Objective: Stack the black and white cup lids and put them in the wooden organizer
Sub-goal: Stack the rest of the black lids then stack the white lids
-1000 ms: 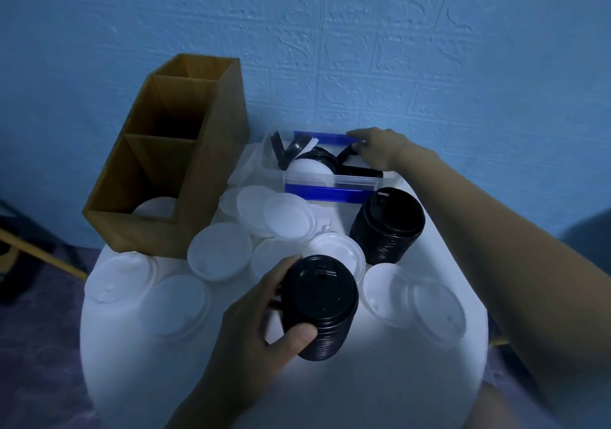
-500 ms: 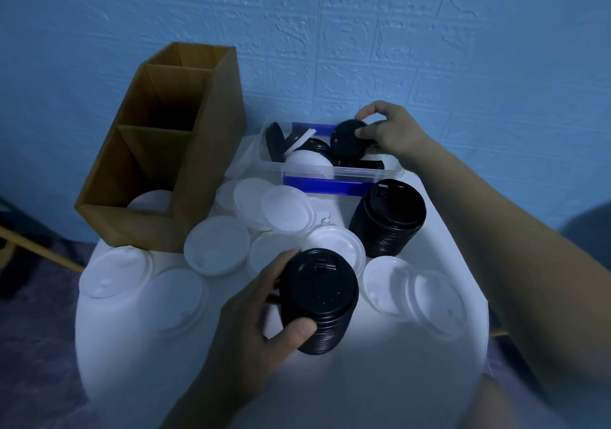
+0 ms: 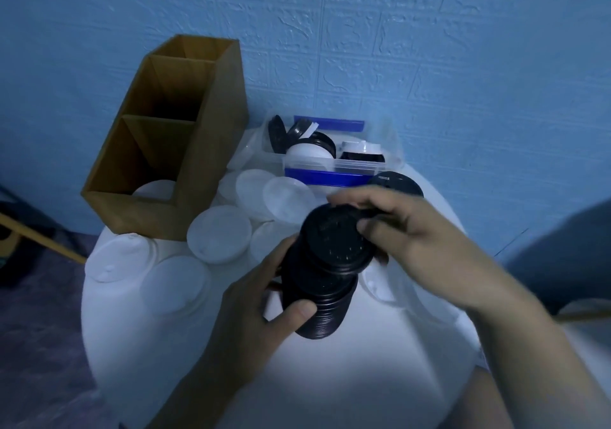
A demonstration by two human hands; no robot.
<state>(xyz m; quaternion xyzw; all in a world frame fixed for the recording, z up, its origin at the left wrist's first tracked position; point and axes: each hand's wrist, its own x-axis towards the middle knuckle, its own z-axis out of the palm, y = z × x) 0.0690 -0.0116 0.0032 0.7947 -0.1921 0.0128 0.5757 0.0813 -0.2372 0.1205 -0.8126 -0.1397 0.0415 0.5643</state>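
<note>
Head view, centre frame: left hand (image 3: 251, 313) is gripping a tilted black lid stack (image 3: 317, 306) over a round white table (image 3: 330, 382); right hand (image 3: 410, 240) is pinching one black lid (image 3: 334, 240) at the stack's top. White lids (image 3: 218, 237) are lying scattered centre left. Wooden organizer (image 3: 211, 151) is standing upper left, another white one showing in its nearest compartment. Clear bin (image 3: 350, 165) is sitting behind, by a blue textured wall (image 3: 429, 65). Purple floor (image 3: 39, 329) is showing lower left.

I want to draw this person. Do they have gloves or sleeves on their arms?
No gloves. The left hand and right hand are bare, with no rings showing. The left forearm and right forearm are bare too: no sleeves, watch or bracelet in view.
</note>
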